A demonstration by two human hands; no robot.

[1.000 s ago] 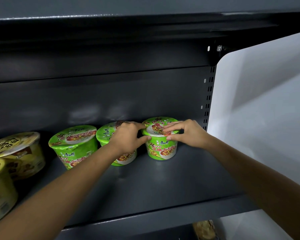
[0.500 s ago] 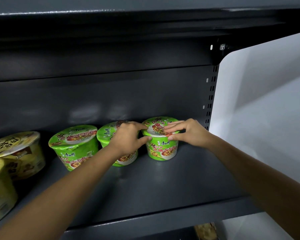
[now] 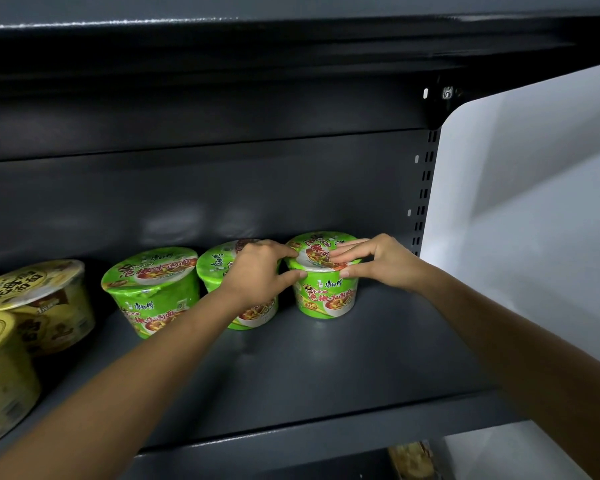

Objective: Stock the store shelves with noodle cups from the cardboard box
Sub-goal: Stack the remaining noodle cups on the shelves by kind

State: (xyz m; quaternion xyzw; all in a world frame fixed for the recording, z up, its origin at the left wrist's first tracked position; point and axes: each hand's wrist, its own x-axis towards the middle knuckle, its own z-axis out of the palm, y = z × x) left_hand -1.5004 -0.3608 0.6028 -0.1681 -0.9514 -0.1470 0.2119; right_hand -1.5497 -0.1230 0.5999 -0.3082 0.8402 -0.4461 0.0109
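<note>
Three green noodle cups stand in a row at the back of the dark shelf (image 3: 326,375). The rightmost green cup (image 3: 326,296) is upright, and both hands hold it by the rim. My left hand (image 3: 257,271) grips its left edge with thumb and fingers curled. My right hand (image 3: 378,259) pinches the right side of the lid, fingers on top and thumb under the rim. The middle green cup (image 3: 219,265) is partly hidden behind my left hand. The left green cup (image 3: 149,289) stands free. The cardboard box is out of view.
Two yellow noodle cups (image 3: 35,303) sit at the far left, one in front of the other. A white wall (image 3: 534,220) borders the shelf on the right beside a slotted upright (image 3: 425,188). Another shelf hangs close overhead.
Both hands stay on the rightmost green cup; the cup looks turned slightly so its front label faces me more. The view shifted only a little.
</note>
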